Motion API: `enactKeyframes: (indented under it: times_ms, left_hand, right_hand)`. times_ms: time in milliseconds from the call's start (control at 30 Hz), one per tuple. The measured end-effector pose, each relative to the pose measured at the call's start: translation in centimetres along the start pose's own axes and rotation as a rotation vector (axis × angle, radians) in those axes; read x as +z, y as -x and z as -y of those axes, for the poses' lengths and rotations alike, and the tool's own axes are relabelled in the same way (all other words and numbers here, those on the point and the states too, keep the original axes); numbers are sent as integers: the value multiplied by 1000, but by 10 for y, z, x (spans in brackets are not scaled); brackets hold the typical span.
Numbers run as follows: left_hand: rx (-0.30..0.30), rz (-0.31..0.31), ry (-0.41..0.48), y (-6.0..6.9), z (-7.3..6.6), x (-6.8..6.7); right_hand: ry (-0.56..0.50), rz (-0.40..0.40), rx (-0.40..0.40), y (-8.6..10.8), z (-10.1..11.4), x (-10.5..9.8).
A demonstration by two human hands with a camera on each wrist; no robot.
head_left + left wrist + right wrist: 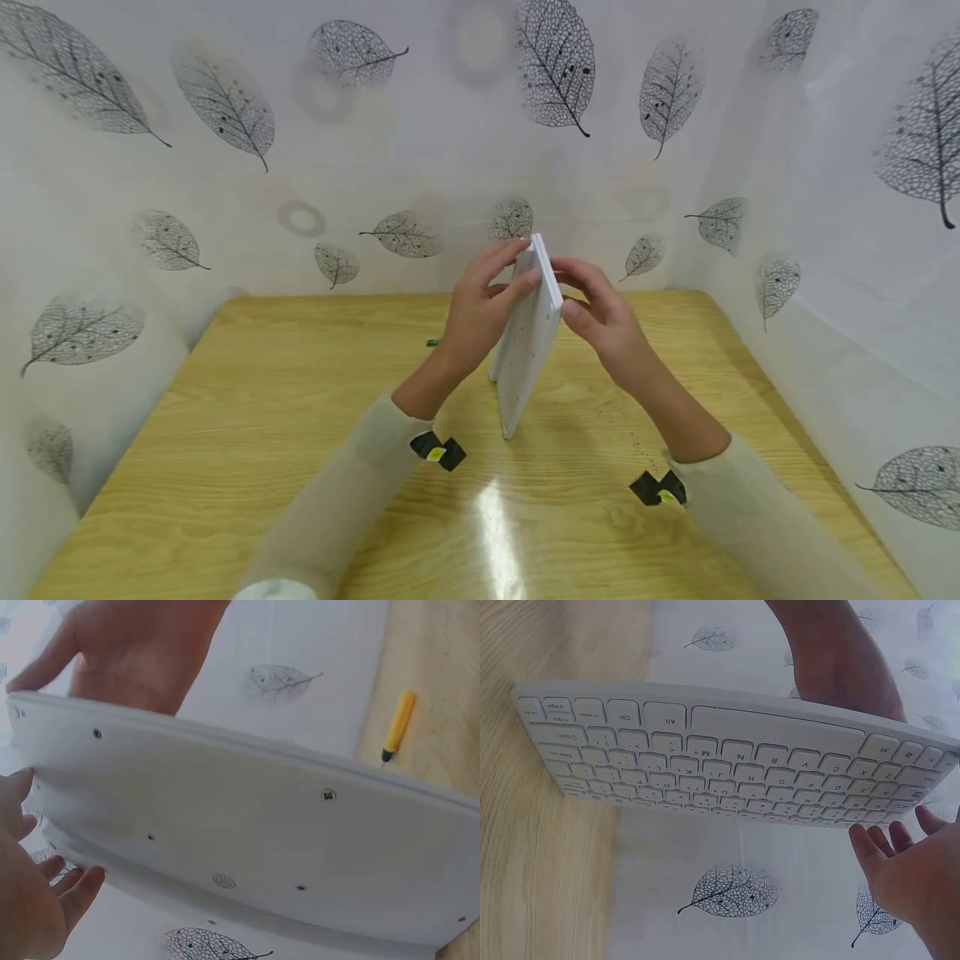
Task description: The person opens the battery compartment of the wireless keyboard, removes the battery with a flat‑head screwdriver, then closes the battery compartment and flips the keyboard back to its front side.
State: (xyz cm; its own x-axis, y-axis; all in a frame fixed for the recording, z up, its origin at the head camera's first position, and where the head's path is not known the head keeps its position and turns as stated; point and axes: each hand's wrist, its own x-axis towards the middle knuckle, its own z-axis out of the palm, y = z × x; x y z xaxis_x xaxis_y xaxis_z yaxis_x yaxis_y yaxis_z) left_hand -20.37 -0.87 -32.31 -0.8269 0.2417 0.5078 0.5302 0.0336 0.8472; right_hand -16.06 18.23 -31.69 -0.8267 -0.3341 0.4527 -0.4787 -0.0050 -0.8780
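Observation:
A white computer keyboard [528,342] stands on end on the wooden table, tilted, between both hands. Its flat underside with several small screws [328,794] faces left. The keys [742,772] face right. My left hand [480,304] holds the upper end, thumb on the underside and fingers at the far edge. On the other side, my right hand [603,321] grips the same upper end, its thumb by the near corner and its fingertips at the far edge. The keyboard's lower end touches the table.
Wooden table [300,417] with a leaf-patterned white curtain [420,167] around it. A yellow-handled tool with a thin shaft [400,724] lies on the table in the left wrist view. A small green thing [432,342] shows beside the left forearm. Dark specks [633,437] lie at the right.

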Motion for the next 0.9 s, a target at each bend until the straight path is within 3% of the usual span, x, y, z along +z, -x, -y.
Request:
enactKeyframes:
  times_ms: [233, 433, 600, 900]
  left_hand:
    - [-1, 25, 31, 15, -8, -6]
    - [9, 54, 72, 25, -10, -13]
    - [3, 69, 74, 32, -12, -19]
    - [0, 51, 155, 47, -18, -31]
  right_hand:
    - [-107, 82, 52, -9, -11, 3]
    - [-133, 149, 61, -15, -20, 10]
    - [-107, 189, 72, -18, -28, 15]
    - [-46, 253, 185, -20, -43, 25]
